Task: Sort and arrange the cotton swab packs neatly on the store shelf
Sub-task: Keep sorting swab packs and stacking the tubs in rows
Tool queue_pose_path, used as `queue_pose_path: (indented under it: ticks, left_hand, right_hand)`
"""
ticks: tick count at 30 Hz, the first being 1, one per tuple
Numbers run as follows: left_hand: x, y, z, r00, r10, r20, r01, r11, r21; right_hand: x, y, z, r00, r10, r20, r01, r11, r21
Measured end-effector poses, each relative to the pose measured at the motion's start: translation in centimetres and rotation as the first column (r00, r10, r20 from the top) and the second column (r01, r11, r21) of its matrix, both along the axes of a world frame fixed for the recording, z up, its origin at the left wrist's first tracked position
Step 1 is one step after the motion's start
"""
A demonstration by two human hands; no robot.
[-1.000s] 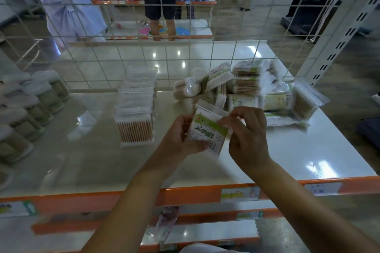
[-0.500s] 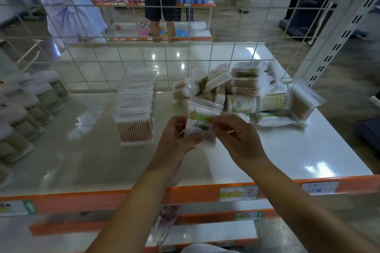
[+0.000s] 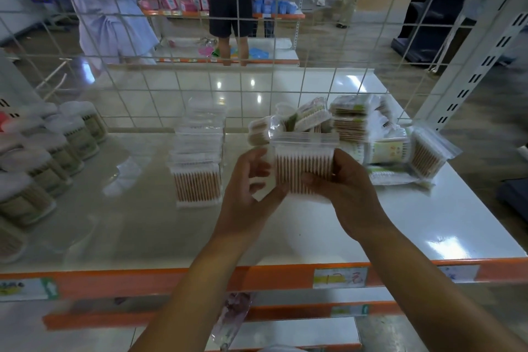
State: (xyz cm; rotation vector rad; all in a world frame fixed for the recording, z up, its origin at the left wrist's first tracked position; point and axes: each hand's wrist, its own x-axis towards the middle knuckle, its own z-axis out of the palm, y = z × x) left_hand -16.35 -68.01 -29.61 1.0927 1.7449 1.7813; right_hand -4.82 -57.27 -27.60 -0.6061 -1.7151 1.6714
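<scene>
Shelf point(image 3: 120, 231): white, glossy, orange front edge, wire grid behind.
Loose heap point(image 3: 380, 134): swab packs piled at the back right.
Neat row point(image 3: 198, 163): clear packs lined front to back, mid-shelf.
Jars point(image 3: 43, 168): round tubs at left.
Held pack point(image 3: 304, 163): clear bag of wooden swabs, upright above the shelf.
Right hand point(image 3: 347, 194): grip curled round the pack's right side.
Left hand point(image 3: 245, 188): thumb under the pack's lower left corner, fingers loosely spread.

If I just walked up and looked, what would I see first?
You would first see two hands in the middle holding a clear pack of cotton swabs upright above the white shelf: the right hand grips its side, and the left hand cups it from below. Left of them stands a neat row of packs, and behind them lies a messy heap of packs.
</scene>
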Motion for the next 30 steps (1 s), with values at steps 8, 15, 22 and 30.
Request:
queue_pose_path:
  ticks: [8, 15, 22, 30]
  left_hand:
    - [-1.4, -1.8, 0.3, 0.997, 0.046, -0.054, -0.047, 0.999, -0.018]
    - [-3.1, -4.6, -0.2, 0.974, 0.105, -0.199, -0.127, 0.987, -0.099]
    - [-6.1, -7.4, -0.6, 0.965, 0.103, -0.243, -0.151, 0.971, -0.187]
    - [-10.4, -10.6, -0.3, 0.882, 0.126, -0.454, -0.260, 0.934, -0.246]
  right_hand:
    - [-1.6, -1.7, -0.7, 1.000, -0.015, 0.005, 0.013, 0.981, 0.193]
    - [-3.2, -3.0, -1.2, 0.915, -0.189, 0.356, -0.157, 0.647, 0.746]
    - [-6.1, -5.0, -1.0, 0.904, -0.188, 0.384, -0.198, 0.611, 0.766]
    - [-10.9, -7.4, -1.2, 0.922, -0.205, 0.329, -0.156, 0.580, 0.799]
